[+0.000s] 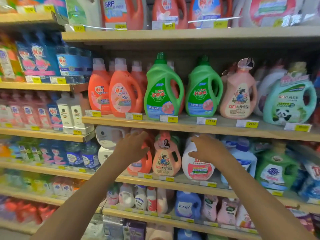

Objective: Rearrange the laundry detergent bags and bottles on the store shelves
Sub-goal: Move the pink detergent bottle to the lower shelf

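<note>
Laundry detergent bottles crowd the wooden store shelves [173, 183] across the frame. Nearest, at lower centre, two bare forearms rise toward the shelf at mid-frame. The left hand [133, 148], fingers spread, covers an orange plastic handled bottle [144, 164]; whether it touches cannot be told. The right hand [206, 149], fingers loosely curled, rests against a white plastic bottle with a red label [195, 168]. Between them stands a peach-pink bottle with a floral figure label [166, 161], untouched. On the shelf above stand two green handled bottles [162, 89], orange ones at their left.
</note>
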